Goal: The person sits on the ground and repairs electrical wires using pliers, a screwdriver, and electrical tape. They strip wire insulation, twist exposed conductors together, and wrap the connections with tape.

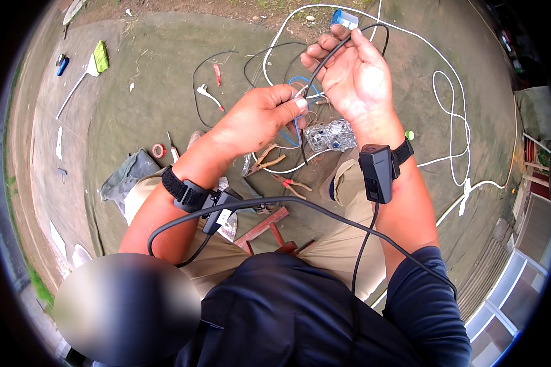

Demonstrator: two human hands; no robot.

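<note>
My right hand (354,76) is raised over the ground with a black cable (326,60) gripped between its fingers; the cable loops off toward the upper right. Just below and left of it, my left hand (260,116) pinches the lower end of the same wire bundle, where thin blue wire (295,127) and bare strands show. Both wrists wear black straps with small black devices. Under the hands lie pliers (264,160) with tan handles and another pair with red handles (291,184).
A crushed clear plastic bottle (330,136) lies by my knee. A long white cable (453,113) snakes over the concrete at right. A red tape roll (158,150), a screwdriver (173,148), a grey cloth (123,177) and a green item (101,56) lie at left. A red wooden stool frame (266,227) sits between my legs.
</note>
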